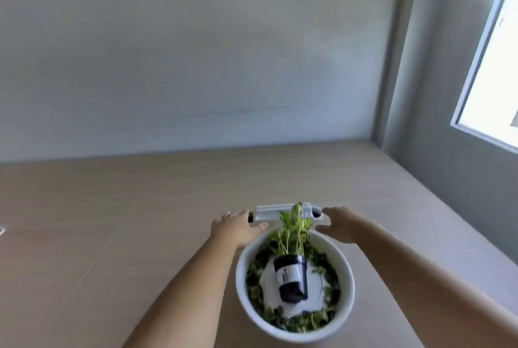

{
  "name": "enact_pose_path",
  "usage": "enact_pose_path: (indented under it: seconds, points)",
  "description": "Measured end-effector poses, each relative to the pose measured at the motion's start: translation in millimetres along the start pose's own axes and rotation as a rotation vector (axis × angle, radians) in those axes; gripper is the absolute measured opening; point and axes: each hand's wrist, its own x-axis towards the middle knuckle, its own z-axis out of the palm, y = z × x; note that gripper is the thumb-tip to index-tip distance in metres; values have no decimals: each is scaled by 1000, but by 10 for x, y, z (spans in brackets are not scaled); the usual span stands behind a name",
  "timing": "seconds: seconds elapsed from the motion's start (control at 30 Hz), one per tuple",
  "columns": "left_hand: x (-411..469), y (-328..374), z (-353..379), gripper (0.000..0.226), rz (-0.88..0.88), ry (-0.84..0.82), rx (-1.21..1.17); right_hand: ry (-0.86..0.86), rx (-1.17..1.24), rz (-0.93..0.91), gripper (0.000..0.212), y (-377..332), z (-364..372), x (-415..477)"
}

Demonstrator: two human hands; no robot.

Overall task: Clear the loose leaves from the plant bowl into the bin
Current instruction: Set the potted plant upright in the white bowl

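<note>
A white plant bowl (347,277) sits on the wooden table near me. Inside stands a small black pot (293,277) with a green seedling plant (293,231), ringed by loose green leaves (256,283) along the bowl's inner wall. A grey-white bin (269,212) lies just beyond the bowl, partly hidden by the plant. My left hand (235,227) rests at the bin's left end, fingers spread, touching its side. My right hand (340,224) hovers at the bin's right end, fingers apart. Neither hand visibly holds anything.
The light wooden table (112,221) stretches left and back to a pale wall (196,67). A grey wall with a bright window (493,81) runs along the right. A small object pokes in at the far left edge (2,230).
</note>
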Motion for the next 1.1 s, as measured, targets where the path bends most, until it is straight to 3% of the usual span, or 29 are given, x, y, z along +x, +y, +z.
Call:
enact_pose_path:
  seconds: [0.1,0.2,0.33,0.47,0.63,0.77,1.1]
  points:
    - [30,2,390,81,-6,-153,-121,-97,119,42,56,-8,359,-29]
    - [56,15,848,81,-61,-272,-398,-127,249,82,39,58,755,-14]
    - [193,42,1265,78,-142,-322,-644,-126,433,170,41,91,1123,83]
    - [249,107,1473,61,-167,-349,-783,-170,483,156,42,31,1370,118]
    - [222,193,1491,60,-220,-290,-843,-155,544,130,32,-23,1405,125]
    - [219,190,1398,57,-190,-237,-937,-41,584,67,28,25,1303,140]
    - [234,205,1470,54,-129,-76,-1062,79,725,37,51,45,1394,97]
